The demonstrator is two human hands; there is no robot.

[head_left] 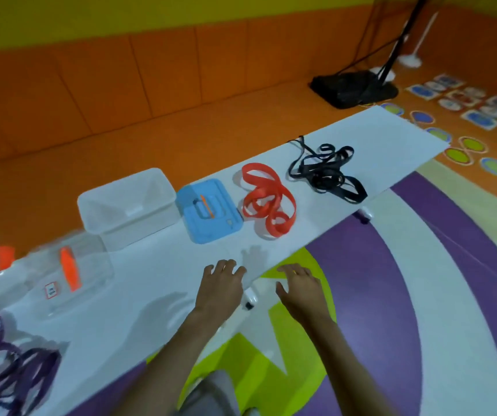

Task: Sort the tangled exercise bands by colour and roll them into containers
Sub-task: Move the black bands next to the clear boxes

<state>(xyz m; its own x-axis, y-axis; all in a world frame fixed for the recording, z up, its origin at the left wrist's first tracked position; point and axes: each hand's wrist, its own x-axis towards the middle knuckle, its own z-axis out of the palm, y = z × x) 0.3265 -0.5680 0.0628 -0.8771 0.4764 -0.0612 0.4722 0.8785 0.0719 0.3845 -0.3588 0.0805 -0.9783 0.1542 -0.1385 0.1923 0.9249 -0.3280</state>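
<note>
Both forearms reach forward from the bottom of the view, bare and roughly parallel. The left hand (pixel 221 283) hovers palm down at the near edge of the white desk (pixel 151 277), fingers spread and relaxed, holding nothing. The right hand (pixel 299 286) is held the same way, open and empty, just off the desk edge and above the green patch of the floor mat (pixel 295 352). Whether the left fingertips touch the surface cannot be told.

Ahead of the hands, and apart from them, lies the loose red band heap (pixel 268 199); the tangled black bands (pixel 325 172) sit farther along the desk to the right. Left of the red heap is a blue container lid (pixel 209 210), then a clear tub (pixel 127 202). Nearer on the left, a clear container (pixel 76 274) holds an orange band (pixel 69 267). The purple bands (pixel 4 364) lie heaped at the desk's lower-left end, well away from both hands
</note>
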